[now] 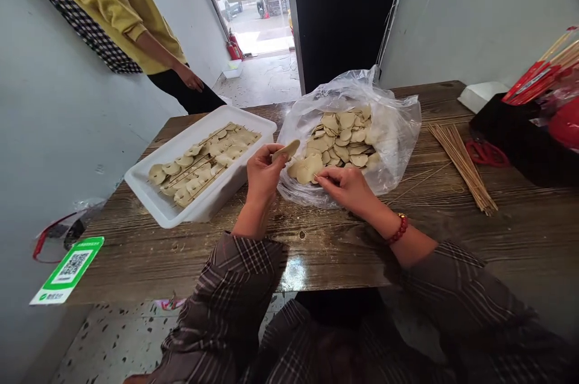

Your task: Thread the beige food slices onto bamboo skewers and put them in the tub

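My left hand (265, 170) is closed around a few flat, round beige slices (287, 150), held on edge between thumb and fingers. To its right, my right hand (346, 188) pinches what looks like a thin bamboo skewer, of which only a pale tip shows at the fingertips; the rest is hidden. Just beyond those fingertips, loose beige slices (306, 168) lie at the front of a clear plastic bag (398, 131). A heap of similar slices (341, 138) fills the bag. Left of my hands, a white plastic tray (199, 213) holds rows of skewered slices (203, 158).
Bamboo skewers (465, 167) lie bundled on the wooden table (325, 251), beside red scissors (486, 153) and a black box (525, 158) with red packets. A green QR card (67, 269) sits at the left edge. A person in a yellow top (113, 10) stands beyond the tray.
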`<state>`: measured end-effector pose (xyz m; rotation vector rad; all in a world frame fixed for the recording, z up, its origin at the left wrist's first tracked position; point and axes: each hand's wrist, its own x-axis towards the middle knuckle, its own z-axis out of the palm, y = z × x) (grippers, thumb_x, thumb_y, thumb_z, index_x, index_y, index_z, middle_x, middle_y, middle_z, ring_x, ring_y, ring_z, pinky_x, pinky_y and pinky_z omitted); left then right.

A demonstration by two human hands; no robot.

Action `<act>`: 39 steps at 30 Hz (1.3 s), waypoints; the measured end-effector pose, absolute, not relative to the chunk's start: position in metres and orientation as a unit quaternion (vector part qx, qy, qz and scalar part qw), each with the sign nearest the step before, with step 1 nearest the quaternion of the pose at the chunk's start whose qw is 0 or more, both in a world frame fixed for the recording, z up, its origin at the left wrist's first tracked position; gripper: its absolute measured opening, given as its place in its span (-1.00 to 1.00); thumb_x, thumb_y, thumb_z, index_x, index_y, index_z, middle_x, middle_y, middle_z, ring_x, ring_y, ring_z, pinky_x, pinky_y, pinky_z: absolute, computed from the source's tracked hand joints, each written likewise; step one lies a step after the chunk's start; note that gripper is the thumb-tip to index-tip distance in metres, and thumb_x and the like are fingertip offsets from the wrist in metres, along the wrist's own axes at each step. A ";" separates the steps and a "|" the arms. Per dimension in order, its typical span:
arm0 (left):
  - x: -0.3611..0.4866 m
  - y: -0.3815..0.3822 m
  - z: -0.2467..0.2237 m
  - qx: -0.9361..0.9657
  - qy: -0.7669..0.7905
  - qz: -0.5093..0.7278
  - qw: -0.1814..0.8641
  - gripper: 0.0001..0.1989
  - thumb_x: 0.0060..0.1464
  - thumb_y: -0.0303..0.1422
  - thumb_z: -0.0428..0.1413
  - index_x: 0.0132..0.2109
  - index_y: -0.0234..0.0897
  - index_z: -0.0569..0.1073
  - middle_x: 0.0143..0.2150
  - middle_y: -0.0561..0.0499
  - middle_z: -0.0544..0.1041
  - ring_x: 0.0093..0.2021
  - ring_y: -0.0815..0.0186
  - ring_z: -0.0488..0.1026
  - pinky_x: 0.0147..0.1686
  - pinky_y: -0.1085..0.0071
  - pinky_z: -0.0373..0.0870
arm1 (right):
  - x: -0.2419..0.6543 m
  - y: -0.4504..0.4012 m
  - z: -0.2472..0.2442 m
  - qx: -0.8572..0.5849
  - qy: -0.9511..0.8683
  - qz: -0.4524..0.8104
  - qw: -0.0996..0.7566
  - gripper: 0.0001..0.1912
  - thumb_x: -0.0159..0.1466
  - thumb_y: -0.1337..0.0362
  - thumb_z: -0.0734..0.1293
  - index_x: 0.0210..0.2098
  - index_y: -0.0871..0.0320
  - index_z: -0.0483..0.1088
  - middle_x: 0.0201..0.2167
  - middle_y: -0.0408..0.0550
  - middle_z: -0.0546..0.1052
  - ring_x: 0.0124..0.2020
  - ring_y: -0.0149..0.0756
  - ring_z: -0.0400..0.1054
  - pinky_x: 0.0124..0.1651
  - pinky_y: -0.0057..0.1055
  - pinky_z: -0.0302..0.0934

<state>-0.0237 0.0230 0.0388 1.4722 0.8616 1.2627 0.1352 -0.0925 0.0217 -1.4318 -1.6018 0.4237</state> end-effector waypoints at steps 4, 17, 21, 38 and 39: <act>-0.022 0.020 0.041 0.604 0.356 0.517 0.491 -0.81 -0.15 -0.33 0.31 -0.35 -0.29 0.51 -0.43 0.08 0.48 -0.43 0.43 0.38 -0.39 0.47 0.29 | 0.135 -0.092 0.019 -0.590 -0.651 0.159 0.451 -0.76 0.32 0.27 0.27 -0.38 0.18 0.54 -0.52 -0.15 0.53 -0.49 -0.41 0.30 -0.40 -0.47 0.04; -0.020 0.018 0.039 0.563 0.331 0.491 0.577 -0.79 -0.19 -0.37 0.31 -0.34 -0.30 0.51 -0.42 0.09 0.47 -0.44 0.46 0.35 -0.42 0.51 0.27 | 0.137 -0.089 0.014 -0.595 -0.652 0.117 0.455 -0.75 0.34 0.23 0.26 -0.37 0.12 0.56 -0.49 -0.14 0.58 -0.48 -0.37 0.38 -0.35 -0.45 0.13; -0.022 0.018 0.040 0.496 0.331 0.482 0.641 -0.75 -0.25 -0.41 0.31 -0.34 -0.30 0.48 -0.42 0.10 0.47 -0.47 0.49 0.36 -0.49 0.55 0.22 | 0.136 -0.090 0.014 -0.585 -0.658 0.114 0.460 -0.74 0.35 0.21 0.26 -0.33 0.12 0.57 -0.44 -0.11 0.61 -0.44 -0.33 0.44 -0.32 -0.44 0.18; -0.023 0.018 0.035 0.371 0.313 0.485 0.727 -0.69 -0.33 -0.39 0.39 -0.39 -0.36 0.46 -0.48 0.11 0.42 -0.51 0.50 0.34 -0.58 0.56 0.20 | 0.137 -0.093 0.004 -0.566 -0.659 0.114 0.482 -0.78 0.31 0.20 0.29 -0.23 0.06 0.59 -0.23 -0.03 0.66 -0.23 -0.17 0.56 -0.15 -0.29 0.41; -0.022 0.017 0.035 0.366 0.313 0.484 0.731 -0.68 -0.33 -0.39 0.39 -0.40 -0.36 0.45 -0.48 0.11 0.42 -0.51 0.50 0.34 -0.58 0.56 0.20 | 0.138 -0.093 0.003 -0.566 -0.659 0.110 0.484 -0.79 0.31 0.20 0.30 -0.23 0.06 0.60 -0.23 -0.03 0.66 -0.22 -0.17 0.56 -0.14 -0.28 0.41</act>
